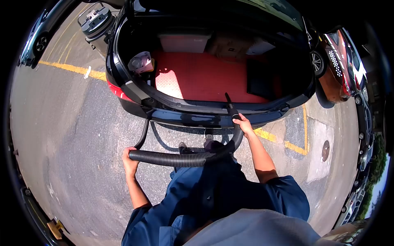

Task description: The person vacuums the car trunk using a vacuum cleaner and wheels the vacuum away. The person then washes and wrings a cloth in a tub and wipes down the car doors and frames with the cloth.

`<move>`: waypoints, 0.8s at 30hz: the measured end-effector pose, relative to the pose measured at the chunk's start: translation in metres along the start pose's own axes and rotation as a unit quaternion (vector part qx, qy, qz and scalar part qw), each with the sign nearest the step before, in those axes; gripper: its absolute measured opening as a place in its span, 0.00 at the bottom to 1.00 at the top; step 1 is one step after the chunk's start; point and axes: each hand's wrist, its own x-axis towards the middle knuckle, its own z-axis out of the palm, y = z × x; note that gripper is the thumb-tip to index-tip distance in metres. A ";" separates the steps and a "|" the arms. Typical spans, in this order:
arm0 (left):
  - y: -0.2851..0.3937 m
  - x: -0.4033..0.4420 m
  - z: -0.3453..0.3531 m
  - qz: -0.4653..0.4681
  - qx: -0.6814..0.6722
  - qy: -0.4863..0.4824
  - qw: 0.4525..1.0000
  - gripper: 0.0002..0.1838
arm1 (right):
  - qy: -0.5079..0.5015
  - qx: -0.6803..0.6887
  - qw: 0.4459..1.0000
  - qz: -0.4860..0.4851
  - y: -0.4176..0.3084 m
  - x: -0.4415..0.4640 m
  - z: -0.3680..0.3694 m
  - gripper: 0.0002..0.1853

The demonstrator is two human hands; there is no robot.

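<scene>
A black ribbed vacuum hose (pixel 176 158) runs across in front of my body, bending up on the right to a narrow crevice nozzle (pixel 228 99). My right hand (pixel 244 124) is wrapped round the hose end just below the nozzle, whose tip reaches over the trunk sill. At the left, my left hand (pixel 130 159) grips the hose where it curves away toward the car's bumper. Before me is the open trunk of a black car, with a red mat (pixel 201 76) on its floor. Sunlight falls on the mat's left part.
Inside the trunk are a pale plastic bin (pixel 184 42), a cardboard box (pixel 230 46), a black flat item (pixel 259 78) and a bag-like bundle (pixel 141 62). A vacuum canister (pixel 97 28) stands left of the car. Another car (pixel 340 61) is parked at right.
</scene>
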 end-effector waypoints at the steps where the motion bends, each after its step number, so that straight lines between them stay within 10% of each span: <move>1: 0.009 0.003 0.014 0.008 0.018 -0.005 1.000 0.17 | 0.037 -0.008 0.999 -0.005 0.012 0.008 -0.029 0.40; 7: 0.097 0.009 0.086 0.119 0.084 -0.047 0.988 0.17 | 0.133 -0.016 0.991 0.002 -0.012 0.031 -0.141 0.41; 16: 0.185 0.013 0.151 0.209 0.095 -0.060 0.971 0.18 | 0.061 -0.199 0.940 -0.269 -0.293 0.025 -0.191 0.37; 24: 0.208 -0.010 0.197 0.108 0.035 -0.048 0.992 0.17 | 0.019 -0.395 0.850 -0.347 -0.350 0.067 -0.187 0.37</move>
